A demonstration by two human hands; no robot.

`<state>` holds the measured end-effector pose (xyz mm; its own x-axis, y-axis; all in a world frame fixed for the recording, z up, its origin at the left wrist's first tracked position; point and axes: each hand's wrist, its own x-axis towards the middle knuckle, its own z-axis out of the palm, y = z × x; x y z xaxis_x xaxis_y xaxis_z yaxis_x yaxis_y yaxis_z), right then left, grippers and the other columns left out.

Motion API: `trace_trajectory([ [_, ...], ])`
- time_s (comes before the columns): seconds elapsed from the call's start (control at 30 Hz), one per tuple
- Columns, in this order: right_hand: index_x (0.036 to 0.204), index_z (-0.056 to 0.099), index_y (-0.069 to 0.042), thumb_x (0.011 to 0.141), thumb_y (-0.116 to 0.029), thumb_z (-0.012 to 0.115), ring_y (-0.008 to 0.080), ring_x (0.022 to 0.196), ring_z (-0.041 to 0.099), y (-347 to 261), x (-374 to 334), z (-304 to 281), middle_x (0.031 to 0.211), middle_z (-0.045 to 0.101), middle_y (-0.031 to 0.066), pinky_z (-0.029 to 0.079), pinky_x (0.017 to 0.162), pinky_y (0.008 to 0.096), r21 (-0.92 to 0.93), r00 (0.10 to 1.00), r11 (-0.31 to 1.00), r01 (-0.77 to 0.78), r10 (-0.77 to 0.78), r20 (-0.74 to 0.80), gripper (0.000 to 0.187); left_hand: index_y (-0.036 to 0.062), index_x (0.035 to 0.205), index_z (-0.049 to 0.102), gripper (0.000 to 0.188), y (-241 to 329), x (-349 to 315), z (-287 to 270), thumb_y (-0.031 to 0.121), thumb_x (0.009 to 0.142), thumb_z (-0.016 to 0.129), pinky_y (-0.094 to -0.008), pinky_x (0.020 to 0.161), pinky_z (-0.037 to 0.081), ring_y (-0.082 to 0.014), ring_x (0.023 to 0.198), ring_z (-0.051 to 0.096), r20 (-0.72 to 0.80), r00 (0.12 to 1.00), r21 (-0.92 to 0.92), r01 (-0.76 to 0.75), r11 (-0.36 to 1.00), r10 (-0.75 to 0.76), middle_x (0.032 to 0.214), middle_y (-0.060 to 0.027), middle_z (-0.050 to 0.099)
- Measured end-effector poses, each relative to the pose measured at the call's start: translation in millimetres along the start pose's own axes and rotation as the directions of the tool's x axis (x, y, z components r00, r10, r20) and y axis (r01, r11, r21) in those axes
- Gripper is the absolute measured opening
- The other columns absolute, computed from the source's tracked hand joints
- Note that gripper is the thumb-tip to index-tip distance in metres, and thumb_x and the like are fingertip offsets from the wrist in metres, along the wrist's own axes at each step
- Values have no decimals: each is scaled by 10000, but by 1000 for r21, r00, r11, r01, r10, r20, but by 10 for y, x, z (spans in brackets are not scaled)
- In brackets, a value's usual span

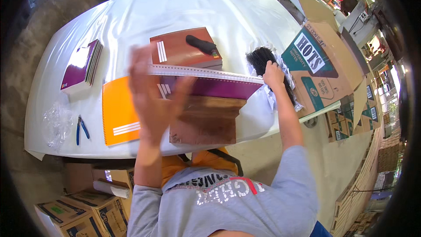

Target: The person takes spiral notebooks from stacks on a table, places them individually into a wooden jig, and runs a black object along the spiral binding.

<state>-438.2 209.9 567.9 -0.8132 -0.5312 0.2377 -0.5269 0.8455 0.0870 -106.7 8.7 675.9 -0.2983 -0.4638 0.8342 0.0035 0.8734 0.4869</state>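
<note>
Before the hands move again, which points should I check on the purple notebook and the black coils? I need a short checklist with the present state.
1. Left hand over the purple-covered notebook: ok, but blurred, so contact cannot tell.
2. White punched page edge lies straight: ok.
3. Right hand at the bundle of black spiral coils: ok; a single coil gripped: cannot tell.
4. Brown board rests fully on the white table: not ok, it overhangs the edge.
5. Blue-handled pliers near the left hand: not ok, far aside.

bright daylight | glare on white table (210, 8) | left hand (151, 101) motion-blurred | edges bent
</note>
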Motion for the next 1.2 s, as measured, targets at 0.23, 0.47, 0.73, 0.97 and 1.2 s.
trace_trajectory([
  [0.23,1018,502,-100,808,-121,446,417,909,560,56,185,-556,945,606,225,445,763,504,278,979,947,-160,189,-80,219,94,837,591,446,727,-64,905,499,668,669,-363,817,335,-212,868,503,491,858,182,-270,945,151,838,-46,531],
  [0.47,1146,560,-105,869,-243,498,353,881,605,-73,-418,-1616,963,622,173,473,750,375,684,986,724,90,32,-164,315,148,601,486,302,566,-84,1004,365,596,698,-329,689,297,-174,671,451,153,954,98,-275,956,259,651,9,440],
  [0.73,1105,624,-111,843,-74,549,162,595,404,-72,-1170,-2005,673,400,36,374,580,264,774,881,463,432,-402,-250,274,147,614,481,292,629,-194,1026,352,617,689,-298,642,276,-154,639,428,252,901,72,-381,922,353,654,8,404],
  [0.97,917,674,-57,718,20,655,141,792,568,-256,-1040,-1705,867,611,59,449,677,233,875,944,356,329,-151,-293,214,160,631,492,261,685,-299,1102,334,618,685,-344,740,292,-140,747,471,138,926,189,-372,909,350,719,24,451],
  [1.2,851,681,-71,630,88,684,194,811,565,-287,-1027,-1636,877,630,50,463,703,277,749,856,417,515,-281,-433,272,185,635,498,240,669,-316,1027,329,613,690,-326,737,270,-125,717,448,227,926,160,-340,927,301,700,34,430],
])
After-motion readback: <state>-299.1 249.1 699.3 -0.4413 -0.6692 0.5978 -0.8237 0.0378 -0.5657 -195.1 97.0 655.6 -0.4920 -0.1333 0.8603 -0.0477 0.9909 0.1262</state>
